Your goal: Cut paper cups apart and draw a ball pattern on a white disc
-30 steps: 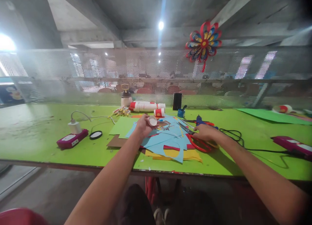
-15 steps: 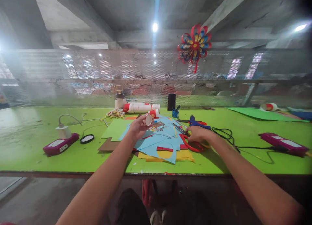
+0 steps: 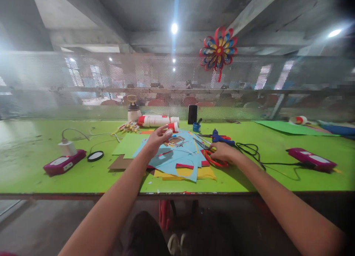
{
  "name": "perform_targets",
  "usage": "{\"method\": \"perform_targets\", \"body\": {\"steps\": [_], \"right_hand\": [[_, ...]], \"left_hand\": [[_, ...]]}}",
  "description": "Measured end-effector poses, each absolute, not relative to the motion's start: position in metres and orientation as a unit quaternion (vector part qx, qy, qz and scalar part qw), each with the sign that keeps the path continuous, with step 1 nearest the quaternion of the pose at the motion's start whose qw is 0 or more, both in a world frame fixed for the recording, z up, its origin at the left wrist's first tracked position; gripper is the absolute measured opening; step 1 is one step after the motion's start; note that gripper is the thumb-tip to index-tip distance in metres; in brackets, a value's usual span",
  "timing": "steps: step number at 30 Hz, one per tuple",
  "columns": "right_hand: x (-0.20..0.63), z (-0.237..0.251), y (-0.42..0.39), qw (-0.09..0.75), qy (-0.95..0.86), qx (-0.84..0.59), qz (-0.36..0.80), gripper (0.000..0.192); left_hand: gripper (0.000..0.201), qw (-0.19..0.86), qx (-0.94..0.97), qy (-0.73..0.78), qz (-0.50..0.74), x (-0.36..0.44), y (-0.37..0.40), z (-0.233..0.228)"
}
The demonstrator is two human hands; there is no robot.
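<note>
Green table (image 3: 33,163), mesh screen (image 3: 83,82), concrete ceiling (image 3: 138,12) overhead.

Left hand (image 3: 155,139) pinches small white cap (image 3: 168,131) above blue paper (image 3: 177,156); right hand (image 3: 223,151) grips red scissors (image 3: 212,159).

A craft workshop: a long green tabletop (image 3: 41,171) carries a heap of cut coloured paper sheets (image 3: 177,160), red-handled scissors (image 3: 212,160) and a blue glue gun (image 3: 219,138). Behind, a perforated metal screen (image 3: 83,86) bears a red, blue and yellow paper flower (image 3: 218,50) under bare concrete beams (image 3: 83,15).
</note>
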State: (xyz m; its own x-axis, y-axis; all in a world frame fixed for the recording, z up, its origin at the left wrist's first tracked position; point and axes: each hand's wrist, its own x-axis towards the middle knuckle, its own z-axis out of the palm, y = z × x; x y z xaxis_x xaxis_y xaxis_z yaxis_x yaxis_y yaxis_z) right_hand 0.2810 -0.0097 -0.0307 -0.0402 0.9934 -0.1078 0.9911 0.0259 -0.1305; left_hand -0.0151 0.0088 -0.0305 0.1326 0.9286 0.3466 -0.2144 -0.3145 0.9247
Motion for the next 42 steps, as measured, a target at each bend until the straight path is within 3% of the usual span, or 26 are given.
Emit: {"method": "perform_targets", "body": {"steps": [9,16,24,28,33,39,42], "right_hand": [[0.271,-0.019,-0.028,0.075,-0.768,-0.636,-0.010,0.031],[0.229,-0.031,-0.033,0.097,-0.871,-0.481,-0.003,0.029],[0.227,-0.053,-0.038,0.119,-0.876,-0.462,-0.066,0.022],[0.223,-0.056,-0.046,0.141,-0.881,-0.446,-0.076,0.022],[0.227,-0.056,-0.042,0.171,-0.886,-0.429,-0.041,0.021],[0.243,-0.017,-0.044,0.238,-0.876,-0.416,0.056,0.016],[0.244,0.022,-0.081,0.240,-0.890,-0.350,0.163,0.032]], "left_hand": [[0.023,0.373,0.718,0.388,0.442,0.009,-0.002,-0.036],[0.030,0.281,0.785,0.426,0.351,0.022,-0.018,-0.044],[0.044,0.209,0.857,0.421,0.210,0.004,-0.022,-0.026],[0.038,0.184,0.886,0.400,0.144,0.002,-0.021,-0.014],[0.015,0.138,0.914,0.373,0.081,0.012,-0.017,-0.006],[0.028,0.108,0.928,0.350,0.069,0.010,-0.011,-0.014],[0.036,0.121,0.923,0.356,0.080,0.004,-0.012,-0.021]]}}
